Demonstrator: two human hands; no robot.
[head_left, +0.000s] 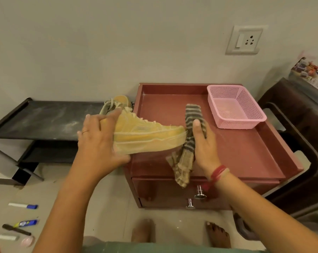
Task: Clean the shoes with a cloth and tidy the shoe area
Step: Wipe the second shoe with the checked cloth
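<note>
**Wiping the shoe toe, over the cabinet**

Left hand (99, 137) grips the heel of the yellow shoe (149, 136). The fingers spread over the collar and the thumb sits under the sole. The shoe is held level, on its side, toe pointing right, above the left front edge of the red cabinet (246, 157). Likely reason: the heel grip leaves the toe and flank free for wiping.

Right hand (204, 145) holds the striped cloth (188, 148) against the toe. The thumb lies along the cloth. The fingers are mostly hidden behind it, so I read this as a pinch, not a loose drape. The cloth's tail hangs past the cabinet front, near the drawer knobs (199, 195).

The shoe looks dusty all over, so cleaning seems early. Working over the cabinet top probably catches the dust.

A second shoe (118, 102) stands behind, at the right end of the black rack (45, 119), not in hand. The rack top shows pale dust smears.

A pink basket (236, 123) sits at the cabinet's back right corner, well clear of the wiping. Markers (24, 206) lie loose on the floor at left, probably tidying for later.
</note>
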